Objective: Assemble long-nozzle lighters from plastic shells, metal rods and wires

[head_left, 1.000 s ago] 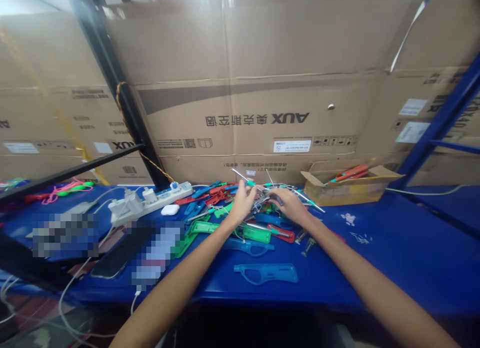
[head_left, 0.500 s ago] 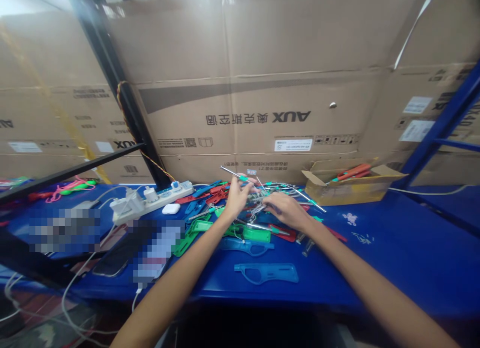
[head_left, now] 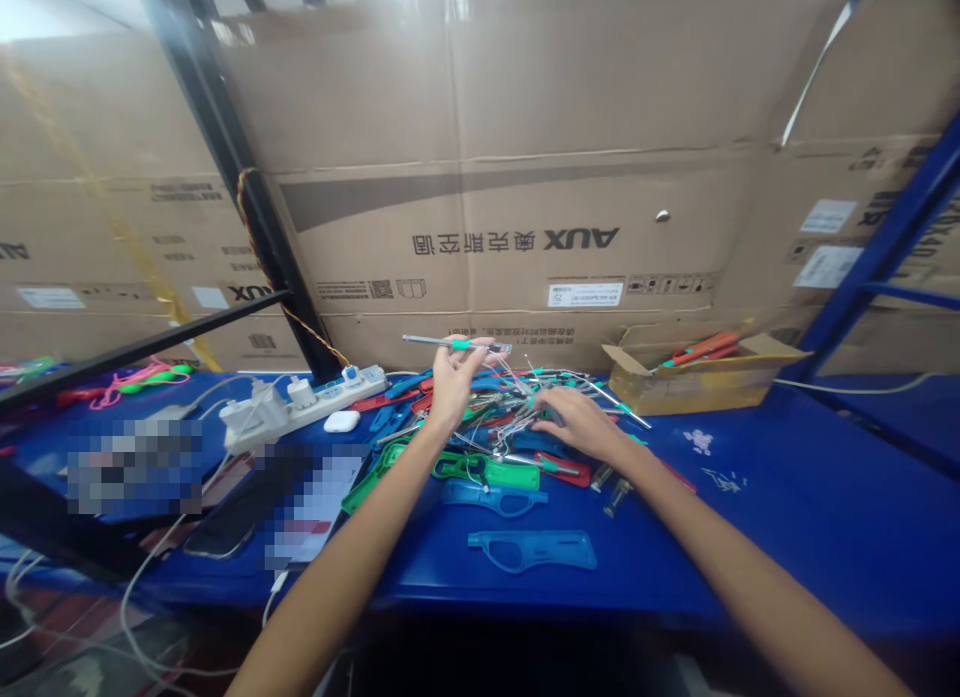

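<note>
My left hand [head_left: 451, 387] is closed on a thin metal lighter tube [head_left: 421, 340] with a green collar, raised above the pile and lying nearly level. Thin wires trail from its right end. My right hand [head_left: 577, 419] sits at the right side of the tangle of wires and tubes [head_left: 510, 417], fingers curled in; anything between them is too small to make out. Around the hands lie lighter shell halves: green ones [head_left: 514, 474], a red one [head_left: 574, 471] and a blue one [head_left: 495, 499]. Nearest to me lies another blue shell half [head_left: 574, 549].
On the left are a white power strip [head_left: 319, 405] with plugs, a white earbud case [head_left: 342, 421] and a dark phone [head_left: 232, 522]. An open cardboard box [head_left: 697, 392] holding orange-red pieces stands back right. Large cardboard sheets [head_left: 480, 107] rise behind the blue table [head_left: 810, 537].
My left hand has moved a little left with the tube, which has turned closer to level. My right hand stays near the wires, with its fingers slightly shifted.
</note>
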{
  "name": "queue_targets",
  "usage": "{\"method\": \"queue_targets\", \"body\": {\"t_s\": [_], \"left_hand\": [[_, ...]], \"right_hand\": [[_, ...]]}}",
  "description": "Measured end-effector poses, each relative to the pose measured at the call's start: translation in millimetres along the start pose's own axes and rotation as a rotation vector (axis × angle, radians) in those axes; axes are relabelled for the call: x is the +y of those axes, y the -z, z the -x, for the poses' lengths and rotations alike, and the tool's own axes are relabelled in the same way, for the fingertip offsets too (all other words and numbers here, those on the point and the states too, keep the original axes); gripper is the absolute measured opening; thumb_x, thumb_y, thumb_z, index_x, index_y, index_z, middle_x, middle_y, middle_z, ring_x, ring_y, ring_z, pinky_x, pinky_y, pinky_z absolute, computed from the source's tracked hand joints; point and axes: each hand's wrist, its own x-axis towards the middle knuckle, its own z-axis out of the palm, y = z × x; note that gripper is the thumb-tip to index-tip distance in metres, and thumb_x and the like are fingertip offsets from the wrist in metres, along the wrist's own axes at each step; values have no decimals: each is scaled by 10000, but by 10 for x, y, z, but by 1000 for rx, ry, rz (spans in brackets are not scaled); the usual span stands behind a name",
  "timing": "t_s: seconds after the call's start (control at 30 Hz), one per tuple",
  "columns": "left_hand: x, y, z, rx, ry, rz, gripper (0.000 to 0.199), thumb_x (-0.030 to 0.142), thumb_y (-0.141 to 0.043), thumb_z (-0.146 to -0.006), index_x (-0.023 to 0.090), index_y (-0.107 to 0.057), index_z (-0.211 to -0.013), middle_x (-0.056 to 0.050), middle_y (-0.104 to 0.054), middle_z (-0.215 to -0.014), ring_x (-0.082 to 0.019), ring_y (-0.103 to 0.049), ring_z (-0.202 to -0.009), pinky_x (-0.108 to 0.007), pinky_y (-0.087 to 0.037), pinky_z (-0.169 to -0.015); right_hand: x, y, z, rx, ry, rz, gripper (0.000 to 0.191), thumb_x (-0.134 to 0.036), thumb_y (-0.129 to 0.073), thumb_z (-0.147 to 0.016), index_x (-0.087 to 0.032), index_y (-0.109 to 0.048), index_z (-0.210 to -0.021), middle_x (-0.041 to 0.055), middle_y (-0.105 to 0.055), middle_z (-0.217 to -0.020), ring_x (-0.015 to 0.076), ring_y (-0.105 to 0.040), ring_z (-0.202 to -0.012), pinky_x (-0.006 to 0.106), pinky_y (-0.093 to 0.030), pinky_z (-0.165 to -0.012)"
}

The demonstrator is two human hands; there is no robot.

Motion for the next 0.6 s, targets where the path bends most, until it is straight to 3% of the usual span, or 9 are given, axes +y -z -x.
{"method": "queue_targets", "body": {"t_s": [0.17,0.3,0.37,0.5,0.6], "left_hand": [[74,-50,8,-21,2,39,579,431,-900,-737,225,-441,-1024,-69,-774,-1049,-260,-795,-827,-429,-636,-834],[64,-88,50,-55,24,45,571,425,-895,-746,220,-447,-1033,-77,-774,-1048,-266,-795,-820,-440,-632,-840],[56,-100,68,-69,34,44,574,426,-892,-751,222,-439,-1038,-78,-775,-1048,-266,-796,-823,-442,-629,-847],[50,-120,94,-80,50,42,559,435,-878,-766,225,-434,-1035,-75,-775,-1051,-262,-796,-825,-433,-631,-841],[48,-133,106,-71,55,38,555,445,-883,-753,217,-449,-1012,-75,-775,-1044,-258,-794,-816,-427,-634,-837]], "right_hand": [[176,-152,-81,107,-193,42,168,-348,-655,-976,-189,-613,-940,54,-695,-887,231,-657,-839,364,-491,-792],[204,-86,-106,159,-242,-2,184,-377,-669,-957,-196,-637,-969,96,-726,-960,280,-674,-936,421,-502,-863],[130,24,-87,174,-232,-65,176,-388,-632,-977,-217,-648,-1014,110,-743,-1018,293,-682,-976,419,-510,-880],[-131,191,-38,170,-174,-230,227,-381,-473,-1056,-243,-644,-1111,48,-760,-1065,232,-718,-971,346,-542,-860],[-326,133,-30,170,-140,-304,260,-455,-636,-967,-249,-637,-1125,36,-767,-1066,236,-727,-955,345,-552,-859]]}}
